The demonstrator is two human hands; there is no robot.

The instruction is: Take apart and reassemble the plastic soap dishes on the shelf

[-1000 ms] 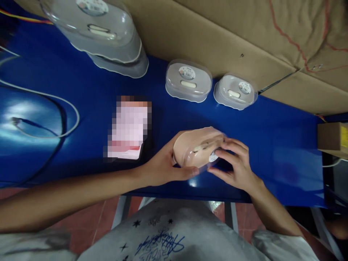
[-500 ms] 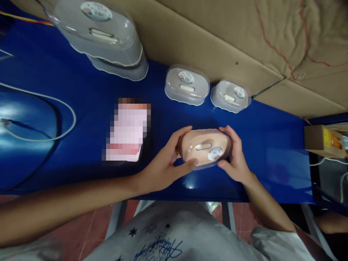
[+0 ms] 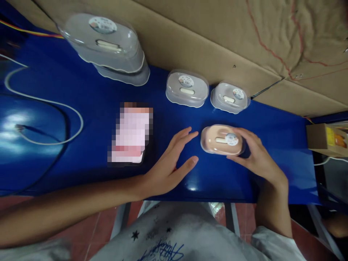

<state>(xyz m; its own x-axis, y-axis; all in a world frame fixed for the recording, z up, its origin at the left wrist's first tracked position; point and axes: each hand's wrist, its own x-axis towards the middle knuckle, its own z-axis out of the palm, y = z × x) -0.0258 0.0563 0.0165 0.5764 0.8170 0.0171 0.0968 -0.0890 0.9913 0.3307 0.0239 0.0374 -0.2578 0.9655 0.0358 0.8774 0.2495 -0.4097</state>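
Note:
A peach-coloured plastic container (image 3: pixel 213 131) with a clear lid and a round label is gripped at its right end by my right hand (image 3: pixel 251 150), thumb in front and fingers behind. My left hand (image 3: pixel 175 161) is off to the container's left, its fingers apart and nothing in it. A gap of blue table separates the left fingertips from the container. Whether the container rests on the table or is slightly raised, I cannot tell.
Two grey lidded containers (image 3: pixel 187 88) (image 3: pixel 230 97) stand at the back by the cardboard wall (image 3: pixel 206 43). Larger grey containers (image 3: pixel 108 54) are stacked at back left. A blurred-out phone (image 3: pixel 132 134) lies left of my hands. Cables (image 3: pixel 77 112) cross the left side; a small cardboard box (image 3: pixel 317 139) is at right.
Both hands held the peach container half a second ago. My left hand has let go and opened. The right hand has carried the container to the right and a little away from me.

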